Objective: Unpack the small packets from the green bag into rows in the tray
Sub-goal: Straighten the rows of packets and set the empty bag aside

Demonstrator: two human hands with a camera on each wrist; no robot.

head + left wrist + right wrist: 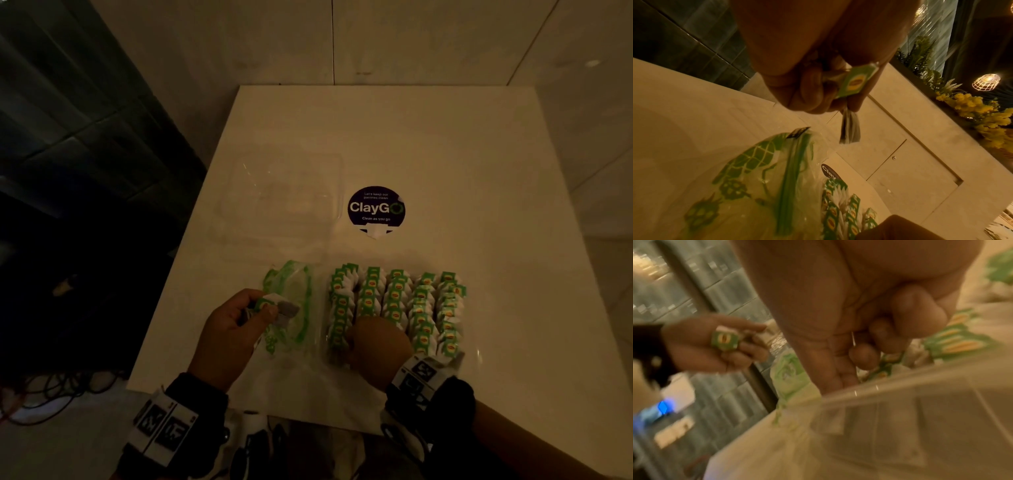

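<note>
Mid-placing: left hand (236,322) pinching packet (265,304) lower left beside green bag (294,305); right hand (376,339) fingers curled among tray (900,402) rows, lower centre, grasp unclear. Next: seat packet in second row.

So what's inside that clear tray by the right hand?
The clear tray holds five rows of green-tagged tea packets. The right hand covers the near end of the second row, so what lies beneath it is hidden.

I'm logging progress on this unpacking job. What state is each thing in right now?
Left hand: holds one packet above the bag.
Right hand: fingers curled down among the rows; whether they grip a packet is unclear.
Bag: lying flat on the table, looks nearly empty.
Tray: clear, holding five rows of packets.
Lid: off, lying behind the bag.
</note>
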